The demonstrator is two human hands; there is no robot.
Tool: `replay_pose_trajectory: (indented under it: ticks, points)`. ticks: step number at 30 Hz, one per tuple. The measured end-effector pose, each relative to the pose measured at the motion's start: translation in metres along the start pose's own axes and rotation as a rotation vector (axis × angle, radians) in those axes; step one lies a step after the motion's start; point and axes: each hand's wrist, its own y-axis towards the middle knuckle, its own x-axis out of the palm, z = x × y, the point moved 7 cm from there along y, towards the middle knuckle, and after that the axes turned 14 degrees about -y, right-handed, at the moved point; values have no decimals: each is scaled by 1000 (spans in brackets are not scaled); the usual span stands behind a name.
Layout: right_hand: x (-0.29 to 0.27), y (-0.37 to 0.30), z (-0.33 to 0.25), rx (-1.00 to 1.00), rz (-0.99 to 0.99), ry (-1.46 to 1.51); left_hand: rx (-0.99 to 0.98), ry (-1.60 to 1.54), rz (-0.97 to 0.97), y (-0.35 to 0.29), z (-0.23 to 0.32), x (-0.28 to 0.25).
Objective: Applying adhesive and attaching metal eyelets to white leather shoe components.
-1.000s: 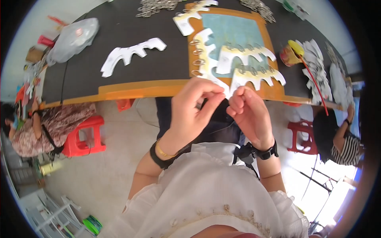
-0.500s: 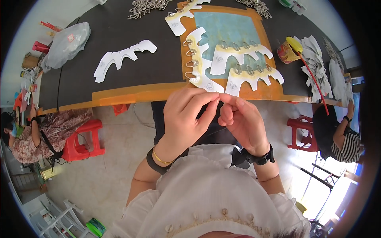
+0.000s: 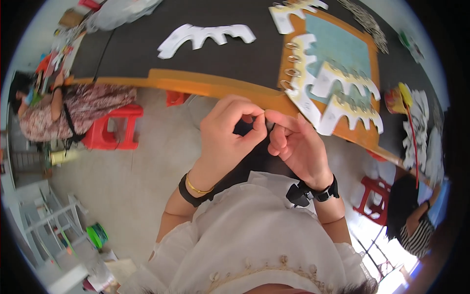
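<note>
Red stool (image 3: 125, 112): stands on the floor before the left part of the desk's (image 3: 132, 53) front edge. White scalloped piece (image 3: 199, 33): lies by itself on the desk, set back from the front edge. My left hand (image 3: 229, 126): before the front edge, thumb and forefinger nearly meeting. My right hand (image 3: 302, 149): forefinger extended to my left fingertips, other fingers curled. I cannot tell whether either hand grips anything. Looped white pieces (image 3: 323, 84): three lie close together near the front edge, metal loops along each, partly over a blue-green sheet (image 3: 339, 41) bordered with orange tape (image 3: 352, 134). Red-and-yellow cup (image 3: 393, 101): stands right of these, beside a red stick (image 3: 414, 142).
</note>
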Motion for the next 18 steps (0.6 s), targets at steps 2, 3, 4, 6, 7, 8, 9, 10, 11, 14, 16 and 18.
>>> replay_pose_trajectory:
  ticks: [2,3,4,6,7,8,9,10,11,14,16,18]
  points:
    - [17,14,16,107,-109,84,-2,37,40,-8,-3,-28]
    - [26,22,23,147,-137,77,-19,14,104,-15,-7,-46]
    - [36,30,26,137,-196,46,-34,-16,162,-21,-10,-60]
    - [47,42,36,129,-235,-19,-60,-5,201,-32,-3,-74]
    - [52,45,41,144,-253,-21,-44,65,171,-33,6,-72]
    - [56,48,46,152,-252,-51,-29,133,137,-36,12,-69]
    - [60,50,49,157,-252,-81,-49,130,147,-39,11,-69]
    - [65,52,52,165,-263,-84,-51,136,159,-41,11,-70]
    - [67,53,54,164,-233,-134,-60,121,190,-43,11,-71]
    - [67,56,58,164,-204,-194,-90,99,202,-47,8,-77]
    - [65,57,59,168,-196,-207,-113,85,180,-47,6,-79]
    - [59,58,60,154,-182,-249,-198,-14,156,-46,-2,-78]
